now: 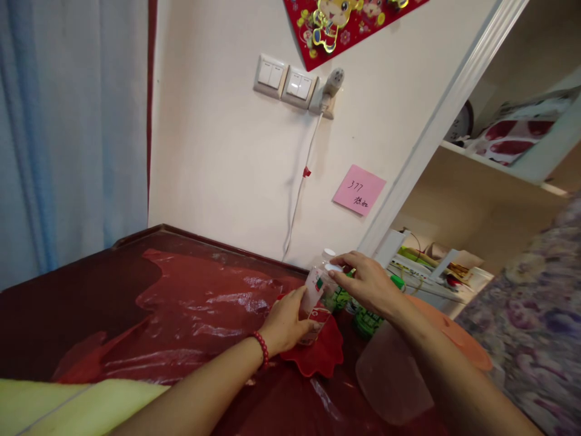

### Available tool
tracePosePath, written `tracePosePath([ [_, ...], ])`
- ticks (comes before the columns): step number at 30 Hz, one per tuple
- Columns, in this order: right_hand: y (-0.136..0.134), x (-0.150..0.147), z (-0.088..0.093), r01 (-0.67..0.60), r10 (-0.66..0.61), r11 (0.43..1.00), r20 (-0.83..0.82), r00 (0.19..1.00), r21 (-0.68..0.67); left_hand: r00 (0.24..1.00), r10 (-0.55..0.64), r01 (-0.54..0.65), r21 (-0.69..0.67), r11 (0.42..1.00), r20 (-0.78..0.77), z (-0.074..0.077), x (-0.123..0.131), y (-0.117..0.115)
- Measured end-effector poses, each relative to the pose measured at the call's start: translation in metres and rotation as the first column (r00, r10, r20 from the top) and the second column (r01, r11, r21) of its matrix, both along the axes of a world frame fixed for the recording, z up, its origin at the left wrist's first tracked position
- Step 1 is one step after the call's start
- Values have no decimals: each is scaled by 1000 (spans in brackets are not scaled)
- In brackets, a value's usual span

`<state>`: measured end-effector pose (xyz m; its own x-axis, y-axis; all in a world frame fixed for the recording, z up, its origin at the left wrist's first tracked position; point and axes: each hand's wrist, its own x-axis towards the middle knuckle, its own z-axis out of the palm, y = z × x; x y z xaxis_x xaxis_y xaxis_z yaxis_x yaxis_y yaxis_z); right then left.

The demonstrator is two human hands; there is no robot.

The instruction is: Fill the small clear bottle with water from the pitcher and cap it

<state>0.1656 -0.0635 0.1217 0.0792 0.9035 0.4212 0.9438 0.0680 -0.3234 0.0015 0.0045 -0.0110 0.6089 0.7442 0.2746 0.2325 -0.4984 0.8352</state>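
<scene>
Red plastic film (200,309) wrinkles over the dark surface (31,330) toward its far edge, where my left hand (284,322), forearm stretched forward with a beaded bracelet (262,349) at the wrist, wraps thumb and fingers around a white-and-red container (312,292), seemingly to steady it, by a scalloped red dish (333,352). My right hand (367,280) arches over from the right, palm down, thumb and fingertips closed about a white cap (333,267), since so small a round top probably suits a light pinch; green bottles (367,321) stand partly hidden below that hand.
</scene>
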Motion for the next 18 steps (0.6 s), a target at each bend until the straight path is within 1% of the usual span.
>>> tracePosePath([
  [5, -1, -1, -6, -4, 6, 997, -30, 1000, 72, 1000, -7, 7, -1, 1000, 0, 1, -1, -1],
  [12, -4, 0, -33, 30, -5, 966, -96, 995, 258, 1000, -5, 5, -8, 1000, 1, -1, 0, 1],
  [15, -4, 1, -42, 24, 10, 952, -112, 994, 304, 1000, -9, 9, -4, 1000, -3, -2, 0, 1],
  [18, -5, 2, -47, -3, 37, 942, -94, 995, 335, 1000, -11, 11, -1, 1000, 2, -1, 0, 1],
])
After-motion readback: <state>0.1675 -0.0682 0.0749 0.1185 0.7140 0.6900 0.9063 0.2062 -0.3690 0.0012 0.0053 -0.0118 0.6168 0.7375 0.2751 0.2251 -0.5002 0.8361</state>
